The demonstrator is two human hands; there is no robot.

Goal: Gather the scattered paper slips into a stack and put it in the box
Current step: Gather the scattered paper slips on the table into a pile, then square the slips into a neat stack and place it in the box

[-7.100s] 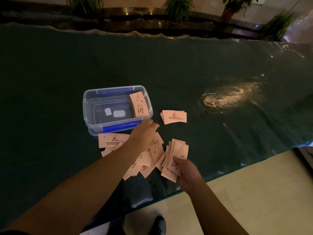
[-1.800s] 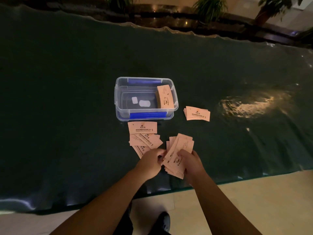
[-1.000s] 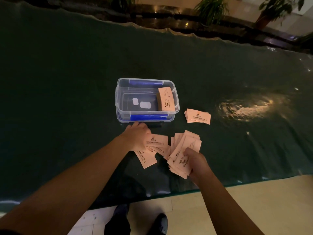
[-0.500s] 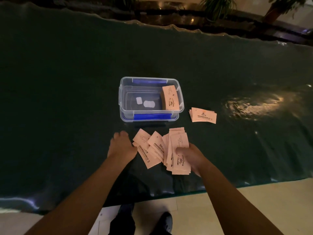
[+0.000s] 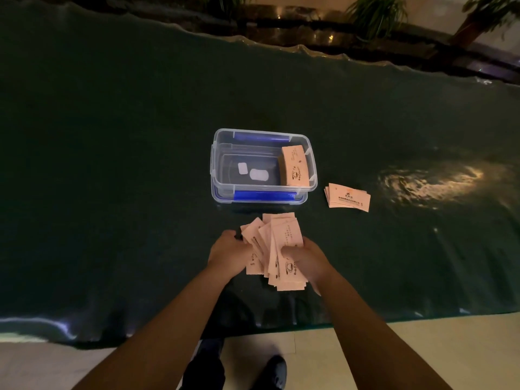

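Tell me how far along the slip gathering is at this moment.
Done: one stack of slips leans inside the clear box. In hand: the left hand and right hand squeeze a loose, uneven bundle together near the table edge. Left: squaring and boxing it, plus the small pile right of the box.

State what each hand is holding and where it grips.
Both hold the fanned bundle of paper slips: right hand pinches its right edge near the lower end, left hand presses its left side.

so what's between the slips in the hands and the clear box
Nothing: in the head view only bare dark table cover separates the fanned slips from the clear box. The small separate pile lies off right.
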